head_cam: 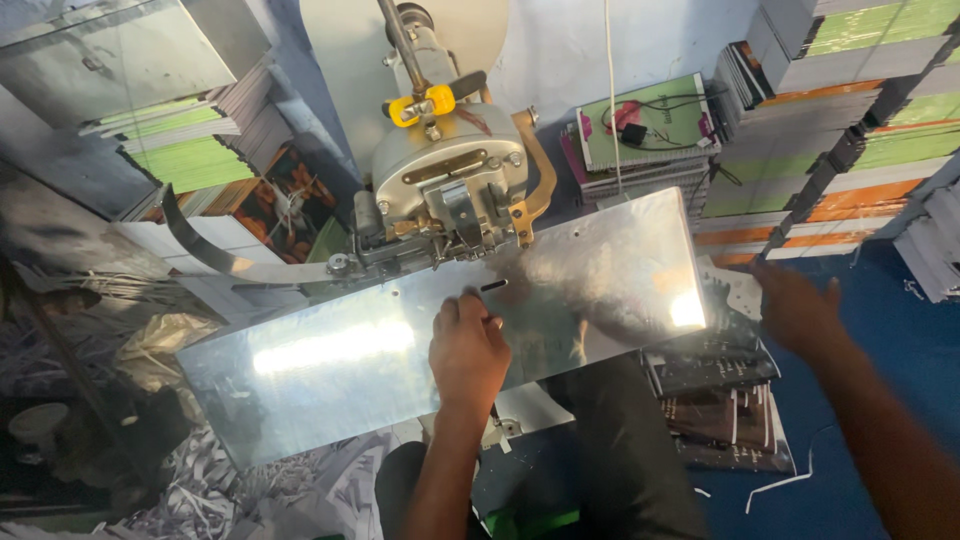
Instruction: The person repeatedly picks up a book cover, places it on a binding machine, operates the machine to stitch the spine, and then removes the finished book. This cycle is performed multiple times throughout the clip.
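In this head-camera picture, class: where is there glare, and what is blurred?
Head view: two bright glare patches sit on the shiny metal plate, one long at the left, one small near its right edge; the right hand is smeared by motion blur; the left hand, resting on the plate, and the machine head are fairly sharp.

The left hand (467,352) is in the middle of the view, with its back facing up. The fingers (462,305) are curled under, so the knuckles point away from the body, and the hand looks loosely closed. Its forearm comes straight up from the bottom edge, bare, with the wrist straight. The right hand (797,308) is far to the right side, palm down, fingers stretched and a little spread. It is slightly blurred. Its forearm runs diagonally from the lower right corner.
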